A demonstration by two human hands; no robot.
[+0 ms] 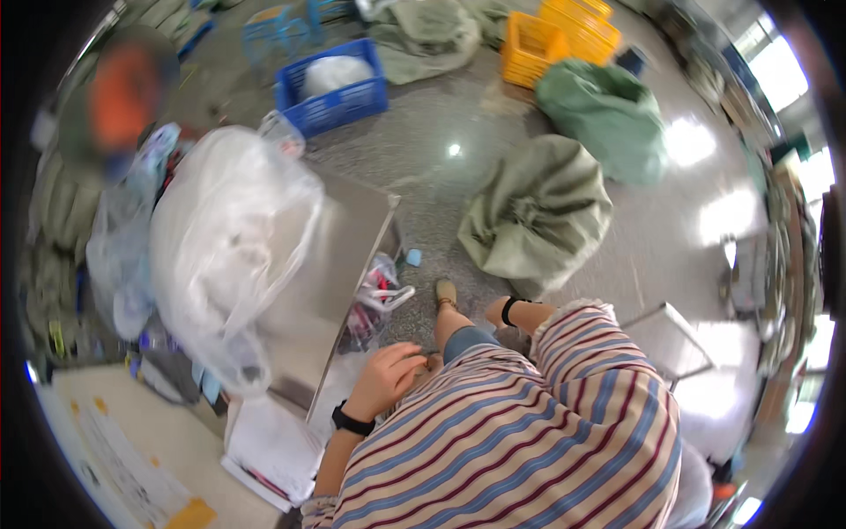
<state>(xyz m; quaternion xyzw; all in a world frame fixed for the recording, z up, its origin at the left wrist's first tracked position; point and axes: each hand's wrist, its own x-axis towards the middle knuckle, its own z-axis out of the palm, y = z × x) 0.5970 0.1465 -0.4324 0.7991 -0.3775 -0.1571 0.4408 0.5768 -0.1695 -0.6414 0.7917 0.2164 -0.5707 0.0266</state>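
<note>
My left hand (386,377), with a black band at its wrist, hangs beside the edge of a grey-topped table (304,344). Its fingers are loosely bent and somewhat apart, with nothing seen in them. Only a small part of my right hand (496,310) shows past my striped sleeve, near my leg; its fingers are hidden. On the table rests a large, translucent white plastic bag (225,238), nearest to my left hand's side. Below the table edge sits a clear plastic bag (374,300) with red and dark items inside.
Ahead on the floor stand a tied olive sack (538,216), a green sack (608,115), yellow crates (533,48) and a blue crate (339,88) holding a white bag. Papers (273,450) lie at the lower left. A blurred person in orange (123,97) is at the far left.
</note>
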